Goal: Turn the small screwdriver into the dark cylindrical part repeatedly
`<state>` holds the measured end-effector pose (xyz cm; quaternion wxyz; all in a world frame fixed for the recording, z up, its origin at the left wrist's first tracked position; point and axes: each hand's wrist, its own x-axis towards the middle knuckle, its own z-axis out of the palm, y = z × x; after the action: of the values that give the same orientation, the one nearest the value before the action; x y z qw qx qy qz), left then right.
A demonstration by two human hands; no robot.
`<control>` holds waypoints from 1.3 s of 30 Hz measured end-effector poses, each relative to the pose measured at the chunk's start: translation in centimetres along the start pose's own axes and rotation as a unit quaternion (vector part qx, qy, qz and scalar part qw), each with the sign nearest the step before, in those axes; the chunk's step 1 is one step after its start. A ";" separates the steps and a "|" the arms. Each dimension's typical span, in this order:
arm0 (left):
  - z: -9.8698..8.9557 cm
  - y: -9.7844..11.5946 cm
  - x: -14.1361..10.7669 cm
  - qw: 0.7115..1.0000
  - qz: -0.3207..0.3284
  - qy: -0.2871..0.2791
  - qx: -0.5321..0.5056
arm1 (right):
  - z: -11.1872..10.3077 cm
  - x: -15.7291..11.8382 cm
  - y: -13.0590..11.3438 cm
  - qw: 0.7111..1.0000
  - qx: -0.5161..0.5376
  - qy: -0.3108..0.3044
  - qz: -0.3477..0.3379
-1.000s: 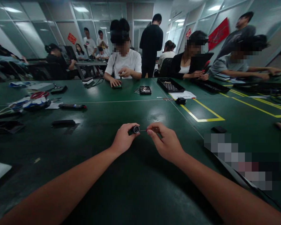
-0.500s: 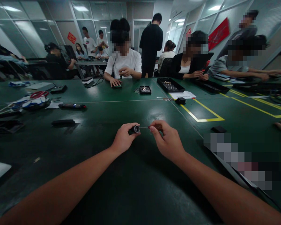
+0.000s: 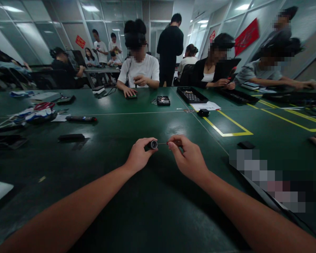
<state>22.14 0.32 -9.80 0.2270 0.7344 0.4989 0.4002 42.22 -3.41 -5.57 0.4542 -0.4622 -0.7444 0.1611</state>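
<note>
My left hand (image 3: 142,153) is closed around a small black cylinder (image 3: 154,144), whose round, ringed end faces me. My right hand (image 3: 188,154) grips a screwdriver (image 3: 178,143) by its reddish-brown handle. The thin metal shaft points left, and its tip meets the right side of the cylinder; whether it sits in a screw is too small to tell. Both hands are held close together above the green table (image 3: 152,211), and my fingers hide most of the cylinder's body.
On the left lie a black pen-like tool (image 3: 81,119), a black bar-shaped part (image 3: 71,138) and bundled cables (image 3: 40,114). Ahead are an opened device (image 3: 163,101) and a black tray (image 3: 191,95). A small black block (image 3: 245,145) lies to the right. Several people sit across the table.
My hands, the cylinder and the screwdriver stay nearly in place. The camera view has shifted very slightly, and a person at the far right has moved an arm a little.
</note>
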 end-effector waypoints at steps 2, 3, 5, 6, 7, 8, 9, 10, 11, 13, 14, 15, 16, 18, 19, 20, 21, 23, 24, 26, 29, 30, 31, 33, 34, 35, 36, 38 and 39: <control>0.0 0.0 0.0 1.000 -0.002 -0.001 -0.001 | 0.0 0.0 0.1 1.000 0.006 -0.001 0.010; 0.0 0.1 -0.1 1.000 -0.002 -0.001 -0.001 | -0.1 0.1 0.2 1.000 0.013 0.004 0.017; 0.0 0.1 -0.1 1.000 -0.001 -0.001 -0.001 | -0.1 0.1 0.4 0.999 0.033 0.019 0.031; 0.0 0.1 -0.1 1.000 0.000 0.000 -0.001 | -0.1 0.0 0.4 0.998 0.045 0.025 0.035; 0.0 0.1 0.0 1.000 0.002 -0.001 -0.001 | -0.1 0.0 0.5 0.997 0.055 0.028 0.038; 0.0 0.1 0.0 1.000 0.003 -0.001 -0.002 | -0.1 0.0 0.5 0.997 0.062 0.028 0.040; 0.0 0.1 0.0 1.000 0.004 -0.001 -0.003 | -0.1 0.0 0.5 0.997 0.066 0.024 0.041; 0.0 0.1 0.0 1.000 0.005 -0.002 -0.004 | -0.1 0.0 0.6 0.997 0.067 0.020 0.043; 0.0 0.1 0.0 1.000 0.006 -0.003 -0.005 | 0.0 0.0 0.6 0.996 0.070 0.018 0.044; 0.0 0.0 0.0 1.000 0.008 -0.006 -0.007 | 0.2 0.0 0.8 0.995 0.080 0.018 0.048; 0.0 0.1 0.0 1.000 0.009 -0.007 -0.008 | 0.3 0.0 0.9 0.994 0.090 0.019 0.050; 0.0 0.1 0.0 1.000 0.011 -0.008 -0.009 | 0.3 0.0 1.0 0.993 0.100 0.019 0.052; 0.0 0.1 -0.1 1.000 0.012 -0.009 -0.010 | 0.4 0.0 1.0 0.992 0.110 0.019 0.055; -0.1 0.2 -0.1 1.000 0.013 -0.010 -0.009 | 0.4 0.1 1.0 0.990 0.125 0.017 0.059; -0.1 0.2 -0.1 1.000 0.012 -0.011 -0.009 | 0.3 0.1 1.0 0.989 0.131 0.015 0.062; -0.1 0.2 -0.1 1.000 0.012 -0.011 -0.010 | 0.3 0.1 0.9 0.988 0.138 0.013 0.068; -0.1 0.3 -0.1 1.000 0.012 -0.012 -0.012 | 0.2 0.1 0.8 0.986 0.145 0.013 0.075; -0.2 0.3 -0.1 1.000 0.012 -0.017 -0.015 | 0.0 0.1 0.5 0.983 0.155 0.017 0.092; -0.1 0.4 -0.2 1.000 0.012 -0.020 -0.015 | 0.0 0.1 0.4 0.982 0.156 0.024 0.099; -0.1 0.4 -0.2 0.999 0.016 -0.024 -0.015 | 0.0 0.1 0.4 0.981 0.157 0.041 0.106; 0.0 0.2 -0.2 0.999 0.021 -0.020 -0.015 | 0.2 0.0 0.6 0.976 0.179 0.068 0.106; 0.0 0.2 -0.2 0.999 0.023 -0.020 -0.014 | 0.3 0.0 0.7 0.975 0.185 0.071 0.103; 0.1 0.1 -0.2 0.999 0.025 -0.021 -0.012 | 0.5 -0.1 0.8 0.974 0.188 0.072 0.101; 0.1 0.1 -0.2 0.999 0.029 -0.021 -0.008 | 0.8 -0.1 0.9 0.974 0.187 0.077 0.102; 0.1 0.1 -0.3 0.999 0.032 -0.021 -0.005 | 0.9 -0.1 1.0 0.972 0.190 0.083 0.107; 0.0 0.2 -0.3 0.999 0.038 -0.019 -0.002 | 1.0 0.0 1.2 0.968 0.199 0.092 0.118; 0.0 0.3 -0.3 0.999 0.047 -0.017 0.002 | 1.1 0.2 1.5 0.961 0.219 0.104 0.136; -0.2 0.5 -0.2 0.997 0.078 -0.013 0.018 | 1.2 0.7 2.2 0.928 0.292 0.122 0.196; -0.4 0.6 -0.1 0.995 0.094 -0.011 0.029 | 1.2 1.0 2.6 0.898 0.346 0.124 0.242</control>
<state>22.18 -0.08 -9.18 0.1722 0.7887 0.4367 0.3969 42.48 -0.97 -7.46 0.6213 -0.4580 -0.4447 0.4544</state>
